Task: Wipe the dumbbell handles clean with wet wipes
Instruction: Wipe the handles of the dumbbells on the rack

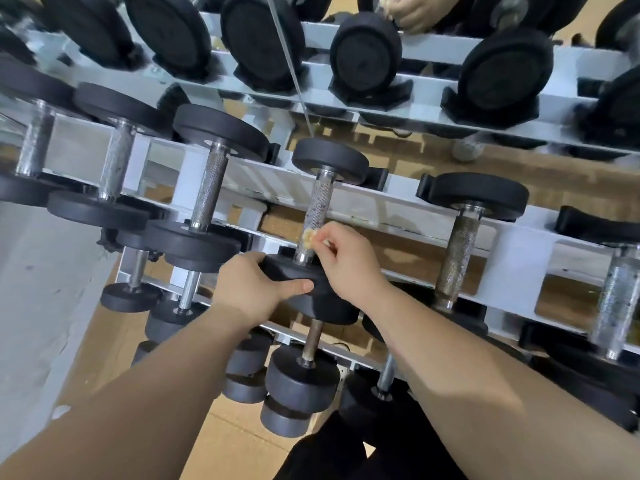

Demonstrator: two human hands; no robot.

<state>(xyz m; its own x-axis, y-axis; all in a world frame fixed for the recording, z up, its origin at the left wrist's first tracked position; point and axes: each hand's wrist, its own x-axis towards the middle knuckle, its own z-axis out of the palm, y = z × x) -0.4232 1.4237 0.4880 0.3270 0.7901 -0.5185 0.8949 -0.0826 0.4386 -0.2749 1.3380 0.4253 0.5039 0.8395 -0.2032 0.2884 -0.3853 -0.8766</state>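
Note:
A black dumbbell lies on the top tier of a white rack, its knurled metal handle (318,206) speckled with dark spots. My left hand (256,289) grips the near black head (304,271) of this dumbbell, thumb on its front edge. My right hand (349,261) pinches a small crumpled, yellowish wet wipe (309,236) and presses it against the lower part of the handle, just above the near head. The far head (330,161) rests on the rack's back rail.
More dumbbells (207,188) lie left and right on the white rack (512,244), with smaller ones (304,375) on lower tiers. A mirror behind reflects the rack and hands. Wooden floor lies below; a grey wall stands to the left.

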